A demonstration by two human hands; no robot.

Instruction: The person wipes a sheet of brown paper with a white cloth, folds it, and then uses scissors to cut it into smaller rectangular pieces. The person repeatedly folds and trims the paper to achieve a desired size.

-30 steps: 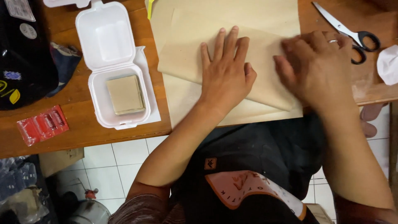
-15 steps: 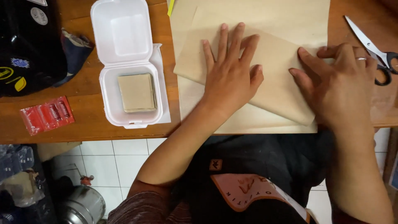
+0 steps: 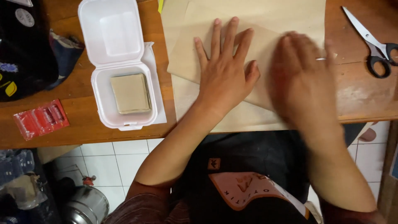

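A large sheet of brown paper, partly folded over itself, lies on the wooden table in front of me. My left hand lies flat on the folded part, fingers spread, holding nothing. My right hand, blurred by motion and wearing a ring, rests flat on the right side of the same fold, palm down. Black-handled scissors lie on the table to the right of my right hand, apart from it.
An open white foam box holding a folded square of brown paper sits left of the sheet. A red packet lies near the table's front left edge. A dark bag fills the far left. Tiled floor and a metal pot show below.
My right hand has slid left across the folded paper toward my left hand. My left hand has stayed in place. The view has shifted slightly to the left.
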